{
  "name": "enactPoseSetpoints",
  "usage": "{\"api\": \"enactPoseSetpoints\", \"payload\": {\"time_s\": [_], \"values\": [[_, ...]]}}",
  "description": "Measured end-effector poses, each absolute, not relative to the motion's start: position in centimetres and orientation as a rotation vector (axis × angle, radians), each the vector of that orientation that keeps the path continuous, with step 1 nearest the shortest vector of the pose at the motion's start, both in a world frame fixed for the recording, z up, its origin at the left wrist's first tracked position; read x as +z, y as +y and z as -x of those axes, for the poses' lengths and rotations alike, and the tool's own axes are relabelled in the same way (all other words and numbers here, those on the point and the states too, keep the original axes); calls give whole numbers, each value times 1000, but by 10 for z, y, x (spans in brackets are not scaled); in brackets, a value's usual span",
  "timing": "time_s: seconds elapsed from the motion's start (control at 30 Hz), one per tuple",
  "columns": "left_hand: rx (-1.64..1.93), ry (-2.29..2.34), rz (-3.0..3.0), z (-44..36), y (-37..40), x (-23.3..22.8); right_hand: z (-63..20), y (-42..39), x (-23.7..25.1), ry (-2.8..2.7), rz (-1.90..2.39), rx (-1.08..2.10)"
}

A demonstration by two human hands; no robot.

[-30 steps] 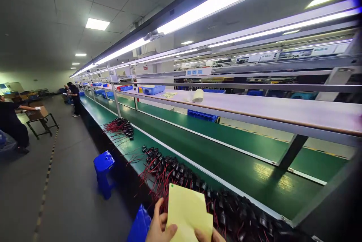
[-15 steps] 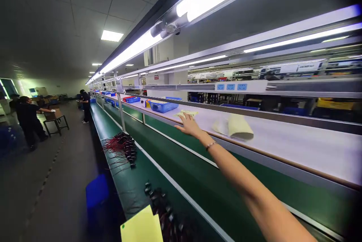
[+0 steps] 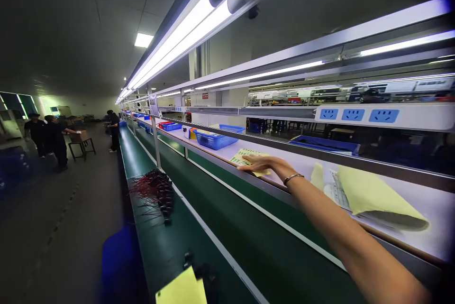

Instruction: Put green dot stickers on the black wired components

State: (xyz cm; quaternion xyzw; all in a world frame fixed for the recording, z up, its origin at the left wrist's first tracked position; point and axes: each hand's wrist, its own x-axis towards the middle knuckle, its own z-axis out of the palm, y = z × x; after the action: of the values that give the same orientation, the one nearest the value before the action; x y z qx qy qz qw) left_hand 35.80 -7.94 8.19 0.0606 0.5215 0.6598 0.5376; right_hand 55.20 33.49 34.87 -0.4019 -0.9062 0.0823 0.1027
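My right hand (image 3: 259,163) reaches in from the lower right, palm down, a bracelet on its wrist. Its fingers are stretched over a pale yellow sheet with small dark green marks (image 3: 237,157), which lies at the front edge of the white shelf (image 3: 277,148). The palm hides part of that sheet. Another yellow sheet (image 3: 183,289), with a dark dot in one corner, shows at the bottom of the view. My left hand is out of sight.
A blue basket (image 3: 216,142) stands beyond my hand. Nearer lies a curled yellow sheet (image 3: 380,195). Below, the green bench (image 3: 192,228) carries a bundle of black parts with red wires (image 3: 156,190). A socket strip (image 3: 412,116) runs above the shelf. Co-workers stand far left.
My right hand has come down onto the marked sheet on the shelf. The view has moved forward, so the curled sheet and the sockets appear larger and further right.
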Motion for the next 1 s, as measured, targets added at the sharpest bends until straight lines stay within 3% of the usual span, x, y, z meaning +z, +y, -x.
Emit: {"api": "enactPoseSetpoints", "payload": {"time_s": [0.13, 0.3, 0.43, 0.8, 1.0], "values": [[1610, 1173, -203, -375, -32, 110, -564, 309, 342, -2868, 1078, 278], [1635, 1069, -284, -369, 107, 194, -578, 276, 342, -2871, 902, 130], [1653, 1054, -262, -371, 162, 239, -582, 256, 340, -2785, 867, 34], [1648, 938, -174, -408, 151, 255, -576, 231, 331, -2592, 950, -97], [1906, 678, -245, -443, 110, 255, -554, 169, 280, -2635, 774, -137]]}}
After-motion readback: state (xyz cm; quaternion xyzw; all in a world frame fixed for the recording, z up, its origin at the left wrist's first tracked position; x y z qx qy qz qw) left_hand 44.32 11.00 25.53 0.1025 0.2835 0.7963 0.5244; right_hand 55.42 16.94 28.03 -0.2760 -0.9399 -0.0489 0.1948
